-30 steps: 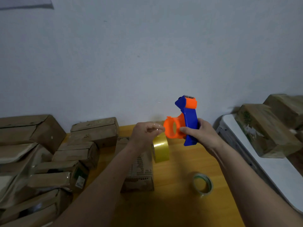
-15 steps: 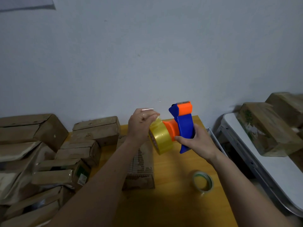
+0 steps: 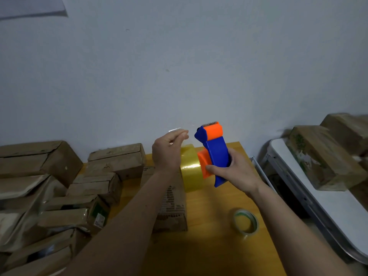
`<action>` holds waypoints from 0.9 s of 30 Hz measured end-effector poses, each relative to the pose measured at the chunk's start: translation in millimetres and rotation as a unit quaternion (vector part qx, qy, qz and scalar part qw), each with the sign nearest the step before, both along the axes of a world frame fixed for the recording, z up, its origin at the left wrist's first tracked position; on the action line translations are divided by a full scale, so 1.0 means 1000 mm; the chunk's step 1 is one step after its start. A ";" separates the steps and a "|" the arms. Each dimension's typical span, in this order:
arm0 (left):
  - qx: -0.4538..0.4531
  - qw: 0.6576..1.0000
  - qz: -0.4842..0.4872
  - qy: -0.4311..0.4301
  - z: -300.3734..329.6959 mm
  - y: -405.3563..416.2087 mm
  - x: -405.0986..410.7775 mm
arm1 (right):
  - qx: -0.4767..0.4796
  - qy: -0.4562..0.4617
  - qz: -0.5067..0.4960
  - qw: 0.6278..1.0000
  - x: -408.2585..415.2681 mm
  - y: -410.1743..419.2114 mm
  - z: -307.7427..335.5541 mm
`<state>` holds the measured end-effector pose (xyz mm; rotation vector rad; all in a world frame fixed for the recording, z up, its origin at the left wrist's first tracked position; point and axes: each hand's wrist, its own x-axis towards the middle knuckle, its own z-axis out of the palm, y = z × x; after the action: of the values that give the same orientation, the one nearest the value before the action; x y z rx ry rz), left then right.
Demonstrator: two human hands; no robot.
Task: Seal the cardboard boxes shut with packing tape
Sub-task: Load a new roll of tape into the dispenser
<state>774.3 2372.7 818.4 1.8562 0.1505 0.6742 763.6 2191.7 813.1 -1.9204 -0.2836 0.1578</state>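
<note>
While two hands work above the tabletop (image 3: pixel 219 246), one near-spent tape ring (image 3: pixel 246 223) lies nearest, one printed box (image 3: pixel 171 206) left of it, print unreadable. Right hand (image 3: pixel 233 172) grips one blue-orange tape dispenser (image 3: pixel 215 154) carrying one yellow tape roll (image 3: pixel 191 172); left hand (image 3: pixel 167 152) pinches its clear tape end (image 3: pixel 175 130). About eight boxes (image 3: pixel 59 196) are piled left, three boxes on a white table (image 3: pixel 328 200) right.

A packing room: taped cardboard boxes (image 3: pixel 117 159) heaped round a wooden table (image 3: pixel 219 246)
</note>
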 end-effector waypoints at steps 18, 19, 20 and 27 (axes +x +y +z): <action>-0.180 0.983 -0.019 -0.006 0.012 0.000 0.001 | 0.026 -0.045 -0.038 0.998 0.003 0.021 0.027; -0.183 0.983 -0.015 -0.004 0.012 -0.001 0.001 | 0.037 -0.041 -0.049 0.997 0.002 0.024 0.026; -0.184 0.983 -0.008 -0.003 0.012 -0.002 0.001 | 0.046 -0.037 -0.056 0.997 0.001 0.026 0.025; -0.213 0.974 0.066 0.028 0.008 -0.007 0.006 | 0.083 0.074 0.015 0.994 -0.002 0.031 0.020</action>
<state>780.0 2366.0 826.9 1.4600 0.4245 0.6241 762.0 2222.7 833.1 -1.7296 -0.2200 0.2860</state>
